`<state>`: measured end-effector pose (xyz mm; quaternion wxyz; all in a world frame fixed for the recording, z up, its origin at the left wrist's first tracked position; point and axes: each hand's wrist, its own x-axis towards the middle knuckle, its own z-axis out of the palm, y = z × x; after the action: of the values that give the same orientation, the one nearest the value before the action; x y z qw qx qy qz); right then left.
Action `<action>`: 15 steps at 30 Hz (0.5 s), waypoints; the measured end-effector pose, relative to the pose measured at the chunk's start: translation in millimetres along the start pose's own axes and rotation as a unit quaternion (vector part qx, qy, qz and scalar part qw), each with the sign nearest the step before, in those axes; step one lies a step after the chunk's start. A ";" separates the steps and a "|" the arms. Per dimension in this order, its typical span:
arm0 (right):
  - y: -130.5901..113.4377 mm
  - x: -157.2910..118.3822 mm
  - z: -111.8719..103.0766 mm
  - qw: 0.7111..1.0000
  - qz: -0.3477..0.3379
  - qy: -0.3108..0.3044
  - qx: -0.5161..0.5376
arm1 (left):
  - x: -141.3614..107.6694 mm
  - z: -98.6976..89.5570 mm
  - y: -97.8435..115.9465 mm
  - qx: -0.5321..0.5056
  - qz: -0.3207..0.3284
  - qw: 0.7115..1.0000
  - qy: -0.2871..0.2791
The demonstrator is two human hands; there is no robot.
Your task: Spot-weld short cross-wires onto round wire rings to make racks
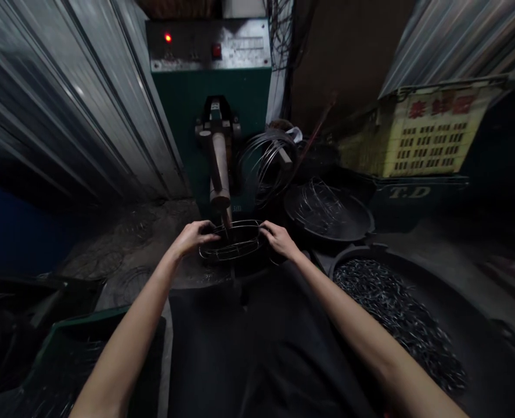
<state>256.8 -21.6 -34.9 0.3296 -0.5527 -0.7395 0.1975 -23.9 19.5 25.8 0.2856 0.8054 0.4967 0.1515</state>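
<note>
A wire frame (231, 251) with rounded ends is held level in front of the green machine (170, 110). Its left end is pinched in my left hand (195, 237), thumb and fingers together. On the other end, my right hand (278, 238) closes its thumb and fingers round the wire. The machine's metal arm (220, 168) reaches down toward the frame, and a thin rod tip stands at the frame's near middle. Whether the tip touches the wire cannot be made out.
A round pan (366, 223) with thin wire rings sits to the right. Nearer is a large black basin (466, 325) of small metal pieces. A yellow crate (434, 133) stands behind; a green-rimmed bin (52, 342) is at lower left.
</note>
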 end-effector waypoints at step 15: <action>-71.9 11.5 9.8 0.975 -0.063 -0.029 -0.211 | -4.0 13.8 28.4 0.045 0.054 0.996 0.049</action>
<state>198.5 -32.4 8.5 0.1954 -0.5563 -0.8070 0.0320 1.8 2.0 32.4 0.2162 0.8348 0.4719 0.1835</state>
